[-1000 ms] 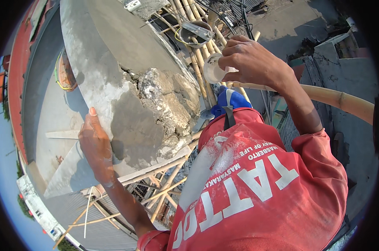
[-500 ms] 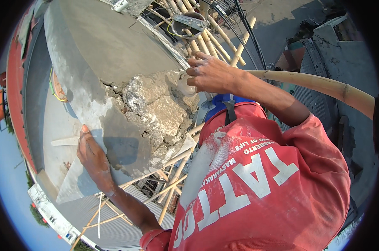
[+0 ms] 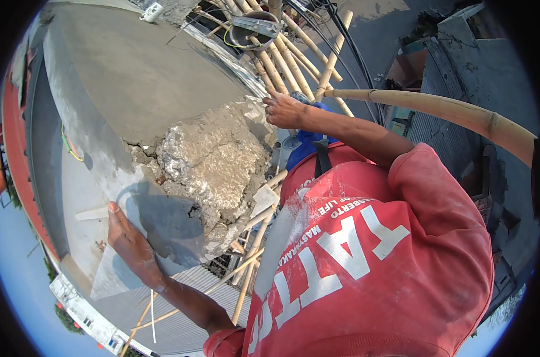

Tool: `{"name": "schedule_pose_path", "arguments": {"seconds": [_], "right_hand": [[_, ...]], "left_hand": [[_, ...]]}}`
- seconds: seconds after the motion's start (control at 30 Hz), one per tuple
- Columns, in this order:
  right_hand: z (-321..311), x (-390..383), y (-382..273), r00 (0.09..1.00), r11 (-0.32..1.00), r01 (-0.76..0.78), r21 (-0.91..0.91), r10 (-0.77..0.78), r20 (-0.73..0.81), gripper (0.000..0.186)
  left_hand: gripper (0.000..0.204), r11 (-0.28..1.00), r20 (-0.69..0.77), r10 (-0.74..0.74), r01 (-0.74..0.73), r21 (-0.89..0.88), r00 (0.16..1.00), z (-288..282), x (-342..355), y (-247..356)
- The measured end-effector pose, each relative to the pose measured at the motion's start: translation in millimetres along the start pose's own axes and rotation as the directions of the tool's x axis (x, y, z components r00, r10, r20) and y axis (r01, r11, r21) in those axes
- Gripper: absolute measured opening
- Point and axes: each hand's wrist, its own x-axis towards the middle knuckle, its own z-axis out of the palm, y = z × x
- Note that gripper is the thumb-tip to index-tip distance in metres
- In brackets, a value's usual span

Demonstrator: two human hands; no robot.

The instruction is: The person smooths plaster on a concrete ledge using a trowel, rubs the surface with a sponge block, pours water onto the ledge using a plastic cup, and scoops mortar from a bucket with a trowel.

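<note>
My left hand (image 3: 130, 243) rests on the smooth grey plastered face of a wall corner, its fingers stretched out and nothing in them. Beside it lies a darker damp patch of plaster (image 3: 169, 220). Between my hands, the corner is covered by rough, cracked mortar (image 3: 213, 157), pale and crumbly. My right hand (image 3: 283, 110) is at the far right end of this mortar, index finger extended and the other fingers partly bent, with no object visible in it. Whether it touches the wall edge I cannot tell.
Bamboo poles (image 3: 291, 65) stand beyond the wall, with a bucket (image 3: 246, 37) holding a flat grey tool among them. A thick bamboo pole (image 3: 448, 113) crosses at right. Black cables (image 3: 356, 56) hang nearby. Below left lies a corrugated roof (image 3: 189, 297).
My right hand has drawn its fingers in, and the translucent round thing beneath it no longer shows. My left hand stays against the wall. The whole view has shifted slightly.
</note>
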Motion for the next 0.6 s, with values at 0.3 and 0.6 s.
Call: {"name": "schedule_pose_path", "arguments": {"seconds": [0.3, 0.6], "right_hand": [[39, 18, 4, 0.976, 0.995, -0.008, 0.100, 0.029, -0.215, 0.011], [90, -53, 53, 0.921, 0.908, -0.278, 0.314, 0.345, -0.183, 0.006]], "left_hand": [[0.056, 0.994, -0.009, -0.053, 0.052, -0.095, 0.999, 2, -8, 18], [0.050, 0.997, -0.051, -0.079, 0.078, -0.026, 0.996, 5, -2, 10]]}}
